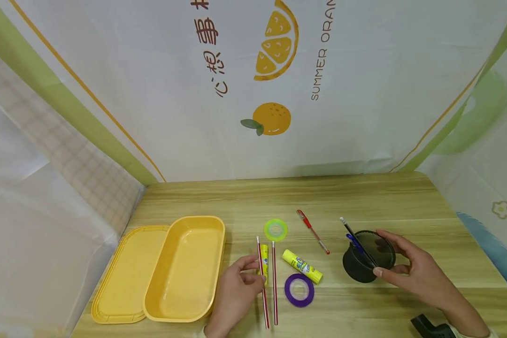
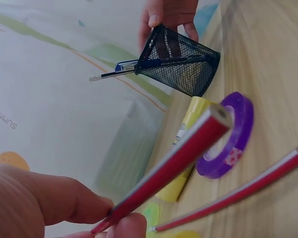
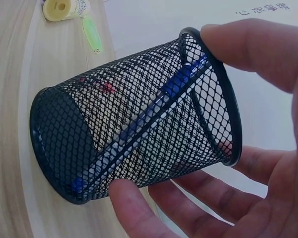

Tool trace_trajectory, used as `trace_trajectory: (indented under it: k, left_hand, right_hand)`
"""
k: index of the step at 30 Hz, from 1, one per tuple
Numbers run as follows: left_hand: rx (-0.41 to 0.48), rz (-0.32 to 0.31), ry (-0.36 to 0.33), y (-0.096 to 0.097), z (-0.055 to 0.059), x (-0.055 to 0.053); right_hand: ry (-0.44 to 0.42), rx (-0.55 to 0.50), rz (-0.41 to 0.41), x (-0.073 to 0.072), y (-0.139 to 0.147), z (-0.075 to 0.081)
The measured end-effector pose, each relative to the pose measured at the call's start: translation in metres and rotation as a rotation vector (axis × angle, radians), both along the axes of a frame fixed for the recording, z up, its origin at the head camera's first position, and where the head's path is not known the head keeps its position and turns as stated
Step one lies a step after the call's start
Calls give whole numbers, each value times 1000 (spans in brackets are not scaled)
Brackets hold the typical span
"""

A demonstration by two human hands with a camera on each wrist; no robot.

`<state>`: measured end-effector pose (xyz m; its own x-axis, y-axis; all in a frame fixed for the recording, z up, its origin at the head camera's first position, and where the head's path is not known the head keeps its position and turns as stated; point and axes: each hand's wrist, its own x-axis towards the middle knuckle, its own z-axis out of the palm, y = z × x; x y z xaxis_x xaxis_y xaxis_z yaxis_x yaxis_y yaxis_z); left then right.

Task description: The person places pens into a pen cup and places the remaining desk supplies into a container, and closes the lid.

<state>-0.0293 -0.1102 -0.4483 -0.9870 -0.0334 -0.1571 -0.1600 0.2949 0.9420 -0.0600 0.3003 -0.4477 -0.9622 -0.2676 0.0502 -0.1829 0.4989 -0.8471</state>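
Note:
My left hand [image 1: 236,288] pinches a red-striped pencil [image 1: 265,305] between thumb and fingers, its white eraser end pointing away from me. A second red-striped pencil [image 1: 274,295] lies on the table just to its right. Partly behind the held pencil is a yellow glue stick [image 1: 265,256]. Over on the right, my right hand [image 1: 422,272] holds a black mesh pen holder [image 3: 134,114] by its rim and side, thumb at the rim. Inside the holder lean a black pencil [image 1: 349,228] and a blue pen [image 3: 179,79].
Left of the hands stands a yellow box [image 1: 186,281], overlapping its yellow lid [image 1: 122,277]. Between the hands lie another glue stick [image 1: 302,266], a purple tape roll [image 1: 288,292] and a red pen [image 1: 310,227]. A green tape roll [image 1: 267,230] lies farther back.

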Motion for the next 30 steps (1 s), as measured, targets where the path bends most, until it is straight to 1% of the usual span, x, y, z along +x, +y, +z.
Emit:
trace_trajectory:
  k: [6,9,12,16,20,25,30]
  left_hand:
    - [48,14,42,6,6,-5]
    - [89,9,49,9,9,-8]
    - [138,-1,39,11,11,-10]
    - [230,-20,16,14,14,-14]
    - [314,-30,-6,18,16,-16]
    - [377,-45,-27,24,23,-19]
    - [424,-65,-20,30,30,-22]
  right_hand:
    - [0,-4,0,0,0,1]
    - [3,-6,-2,-1,-1,1]
    - [8,0,-5,0,-1,1]
    - [17,10,-9,0,-1,0]
    - [-3,6,-7,0,0,0]
    - [-25,23,-11,-1,1,2]
    - [-35,21,-10,-2,1,2]
